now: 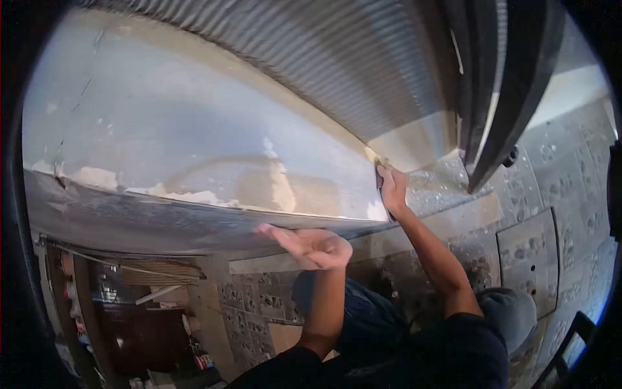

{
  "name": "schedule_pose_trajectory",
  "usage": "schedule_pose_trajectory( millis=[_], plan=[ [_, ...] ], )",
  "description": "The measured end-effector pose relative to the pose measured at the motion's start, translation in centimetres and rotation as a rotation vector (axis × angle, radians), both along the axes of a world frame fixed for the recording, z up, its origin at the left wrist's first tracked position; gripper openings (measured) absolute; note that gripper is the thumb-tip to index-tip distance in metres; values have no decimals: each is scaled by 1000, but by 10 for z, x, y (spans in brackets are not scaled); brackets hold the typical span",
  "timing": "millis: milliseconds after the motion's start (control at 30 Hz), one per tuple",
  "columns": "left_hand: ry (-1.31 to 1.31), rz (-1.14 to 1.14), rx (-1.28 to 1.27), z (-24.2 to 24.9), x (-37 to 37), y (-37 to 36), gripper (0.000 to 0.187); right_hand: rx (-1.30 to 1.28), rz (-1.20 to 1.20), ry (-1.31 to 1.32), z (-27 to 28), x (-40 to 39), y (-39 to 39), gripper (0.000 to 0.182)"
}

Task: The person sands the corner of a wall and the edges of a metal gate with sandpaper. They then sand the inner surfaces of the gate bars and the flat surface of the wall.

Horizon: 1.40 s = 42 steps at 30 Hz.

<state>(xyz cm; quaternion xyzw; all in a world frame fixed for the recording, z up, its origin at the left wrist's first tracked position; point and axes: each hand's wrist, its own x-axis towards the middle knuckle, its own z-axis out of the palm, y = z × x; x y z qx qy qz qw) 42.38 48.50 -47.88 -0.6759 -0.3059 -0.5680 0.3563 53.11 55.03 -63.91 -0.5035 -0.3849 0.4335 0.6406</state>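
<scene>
A pale wall [149, 123] with white filler patches [282, 185] and chipped paint along its lower edge spans the view. At its right end, my right hand [393, 188] presses on the narrow edge, fingers bent over a thin dark sheet [382, 188] that looks like sandpaper; most of the sheet is hidden under the hand. My left hand [314, 248] is held palm up with its fingers stretched out, close to the wall's lower edge, and holds nothing. A shadow of an arm falls on the wall above it.
A corrugated metal shutter [350, 58] rises behind the wall, beside dark upright posts [486, 84]. Patterned floor tiles [570, 194] and a square floor cover [530, 259] lie at right, with white dust near the posts. Shelves [71, 285] stand at lower left.
</scene>
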Motion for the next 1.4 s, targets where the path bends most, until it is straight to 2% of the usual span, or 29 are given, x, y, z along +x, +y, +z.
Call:
schedule_pose_trajectory(
  millis=[67, 133, 233, 267, 333, 367, 400, 467, 533, 600, 667, 733, 767, 800, 900, 1000, 1067, 1133, 1167, 1267, 1300, 1333, 1367, 1400],
  plan=[
    [-19, -97, -27, -6, -1, 6, 60, 152, 219, 124, 96, 8, -10, 34],
    [-97, -112, -28, -11, 6, 5, 60, 486, 156, 82, 176, 4, -30, 35],
    [25, -52, -28, -13, 14, 2, 59, 586, 116, 74, 191, 10, -28, 34],
    [14, -49, -19, -13, 14, 4, 59, 594, 122, 63, 188, 11, -21, 34],
    [37, -32, -30, -22, 10, 1, 59, 253, 185, 118, 156, 10, -10, 35],
    [-6, -59, -36, -26, 9, 2, 59, 177, 121, 141, 126, 6, 1, 36],
    [-16, -63, -34, -26, 14, 2, 59, 99, 57, 168, 85, 1, 11, 38],
    [-102, -82, -63, -24, 23, 2, 59, -56, -2, -53, -21, 3, 13, 35],
    [-83, -112, -85, -18, 25, -1, 59, -337, -208, -101, -97, -11, -8, 35],
    [-1, -70, -85, -11, 23, -3, 58, -358, -97, -128, -84, -5, -21, 31],
    [-9, -67, -123, -11, 17, -7, 59, -108, 17, -119, -57, -3, -15, 29],
    [-26, -142, -124, -6, 20, -9, 60, 162, 25, -97, 36, -3, -16, 27],
    [-19, -162, -130, -5, 21, -9, 61, 192, 174, 61, 101, 7, -29, 30],
    [-38, -157, -151, -7, 23, -7, 61, 225, 319, 225, 141, 15, -37, 35],
    [62, -95, -143, -7, 27, -4, 60, 60, 120, 114, 73, 8, -14, 38],
    [85, -165, -93, 4, 47, 5, 59, -257, -64, -144, -94, -2, -20, 38],
    [142, -192, -52, 13, 52, 14, 57, -272, -148, -91, -122, -4, -34, 37],
    [210, -173, -83, 12, 46, 2, 56, -205, -99, -140, -111, -4, -31, 36],
    [236, -155, -100, 10, 44, -3, 55, -204, -65, -45, -93, -5, -29, 35],
    [243, -98, -120, 4, 37, -1, 56, -3, 20, 93, 1, 1, -9, 36],
    [162, -29, -170, -18, 10, -1, 72, -12, 23, 109, 33, 3, -7, 36],
    [176, -27, -182, -20, 6, -2, 72, 67, 91, 132, 62, 6, -8, 37],
    [218, -7, -165, -22, 5, -1, 72, 149, 152, 151, 73, 8, -9, 37],
    [260, 8, -148, -23, 5, 0, 73, 108, 116, 212, 65, 7, -7, 37]
  ],
)
